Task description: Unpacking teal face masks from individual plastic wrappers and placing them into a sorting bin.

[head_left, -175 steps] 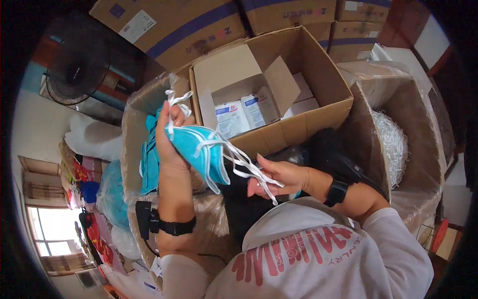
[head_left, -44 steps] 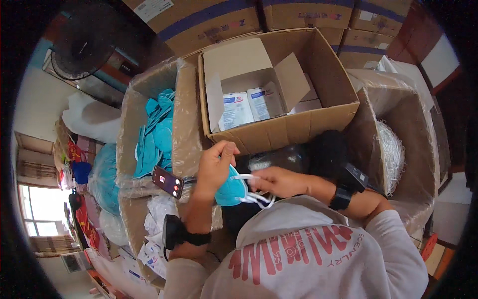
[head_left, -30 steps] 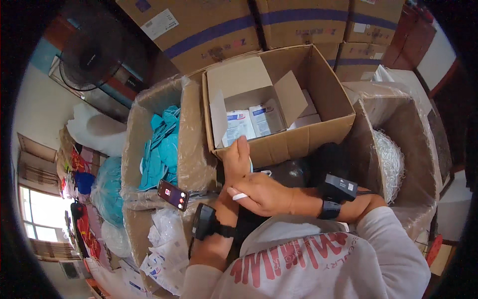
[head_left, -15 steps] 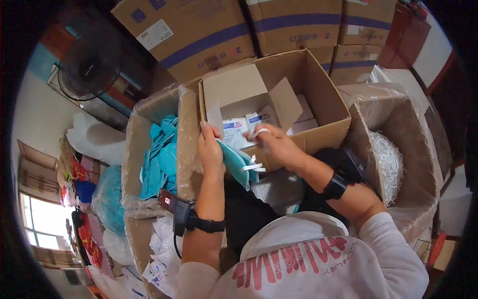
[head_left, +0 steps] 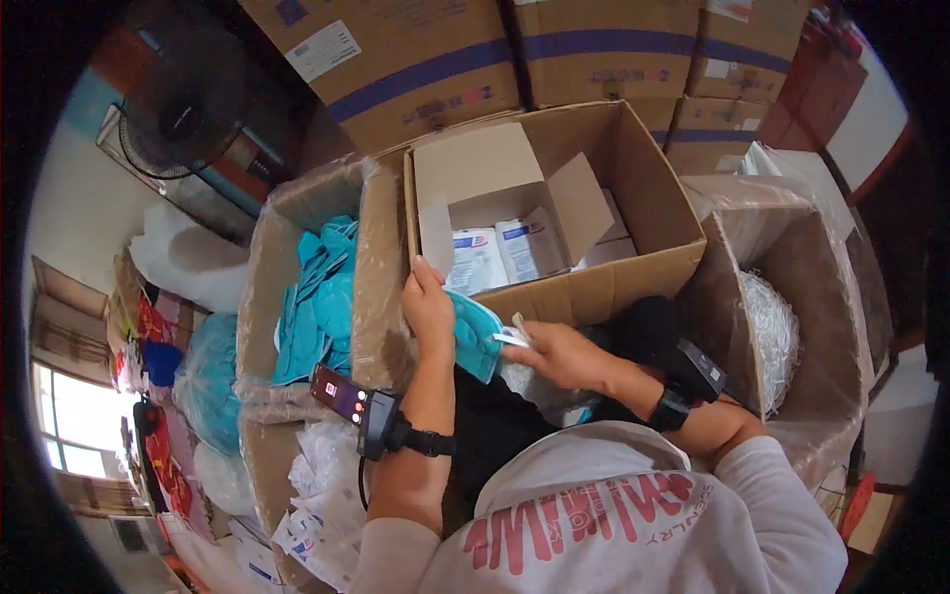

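You are wearing a pale sweatshirt (head_left: 732, 540) with red lettering (head_left: 584, 525); before you, white packets (head_left: 478, 263) are carrying blue-and-red print, and stacked cardboard cartons (head_left: 609, 57) are bearing printed characters and white labels (head_left: 324, 51) with unreadably small text.

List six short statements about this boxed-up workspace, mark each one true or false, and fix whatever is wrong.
1. The left hand holds blue-green mask fabric. True.
2. The right hand is empty. False: it grips white straps.
3. A phone with a lit screen shows beside the left forearm. True.
4. The smaller box inside the large carton is closed. False: its flaps stand open and white packets show inside.
5. The heap of white cord lies in a box on the person's right. True.
6. The fan stands at the picture's right edge. False: the fan is at the upper left.
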Demonstrator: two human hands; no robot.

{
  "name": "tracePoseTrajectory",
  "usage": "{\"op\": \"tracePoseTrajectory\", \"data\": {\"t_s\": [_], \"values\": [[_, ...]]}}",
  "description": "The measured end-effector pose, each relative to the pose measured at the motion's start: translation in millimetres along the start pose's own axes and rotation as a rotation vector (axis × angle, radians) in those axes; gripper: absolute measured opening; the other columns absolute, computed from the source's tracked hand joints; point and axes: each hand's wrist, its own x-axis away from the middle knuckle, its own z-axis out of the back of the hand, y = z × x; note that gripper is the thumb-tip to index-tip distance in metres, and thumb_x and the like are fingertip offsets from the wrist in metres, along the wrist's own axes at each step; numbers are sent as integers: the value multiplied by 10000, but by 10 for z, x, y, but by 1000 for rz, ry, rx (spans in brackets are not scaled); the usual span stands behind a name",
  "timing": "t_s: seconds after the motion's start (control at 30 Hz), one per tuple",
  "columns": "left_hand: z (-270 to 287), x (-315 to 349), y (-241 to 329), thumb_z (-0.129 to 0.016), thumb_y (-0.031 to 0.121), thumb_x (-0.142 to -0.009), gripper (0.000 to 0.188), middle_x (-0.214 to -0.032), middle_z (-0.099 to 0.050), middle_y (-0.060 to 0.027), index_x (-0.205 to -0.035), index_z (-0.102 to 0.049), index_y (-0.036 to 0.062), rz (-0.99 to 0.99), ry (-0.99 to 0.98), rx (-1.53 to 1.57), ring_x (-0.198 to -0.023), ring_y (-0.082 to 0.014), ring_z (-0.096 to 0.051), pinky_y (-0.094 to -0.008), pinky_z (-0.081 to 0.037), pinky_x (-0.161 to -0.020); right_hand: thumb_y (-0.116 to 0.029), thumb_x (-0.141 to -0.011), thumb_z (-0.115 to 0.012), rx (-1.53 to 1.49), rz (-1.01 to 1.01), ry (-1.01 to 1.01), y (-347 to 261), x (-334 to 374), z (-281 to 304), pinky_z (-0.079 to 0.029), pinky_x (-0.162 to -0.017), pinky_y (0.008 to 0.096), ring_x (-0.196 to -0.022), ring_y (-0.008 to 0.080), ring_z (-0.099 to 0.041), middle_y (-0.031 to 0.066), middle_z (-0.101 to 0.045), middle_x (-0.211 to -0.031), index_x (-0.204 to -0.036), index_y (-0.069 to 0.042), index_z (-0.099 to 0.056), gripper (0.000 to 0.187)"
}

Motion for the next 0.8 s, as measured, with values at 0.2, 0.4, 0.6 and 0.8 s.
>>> {"op": "tracePoseTrajectory", "data": {"t_s": [0.2,0.4,0.6,0.8], "values": [[-232,263,-148,-376,399,-898,482,-572,-513,-94,-617,-510,31,107,-155,110,-559,-212,-479,-328,-387,-563,-236,-845,-513,154,660,234,-351,-238,-46,-407,-668,417,-766,367,-514,188,-519,-806,-817,-10,-531,229],[-314,135,209,-334,450,-896,551,-555,-522,-113,-684,-547,-13,-13,-73,-15,-561,-259,-477,-350,-389,-577,-245,-854,-476,-53,535,88,-773,-220,-227,-411,-554,444,-605,392,-523,214,-531,-672,-674,14,-499,317],[-253,-403,-212,-330,393,-915,514,-583,-518,-108,-691,-514,-31,90,199,-79,-552,-228,-478,-377,-381,-535,-269,-851,-490,-184,812,-142,-1234,343,-29,-452,-573,341,-611,282,-545,137,-530,-645,-813,-40,-500,232],[147,-211,-268,-291,422,-923,475,-572,-425,-1,-673,-472,61,284,-67,456,-536,-132,-419,-275,-345,-512,-299,-881,-450,-159,676,715,-181,931,1753,-443,-593,285,-713,157,-553,47,-572,-785,-795,-34,-533,290]]}}
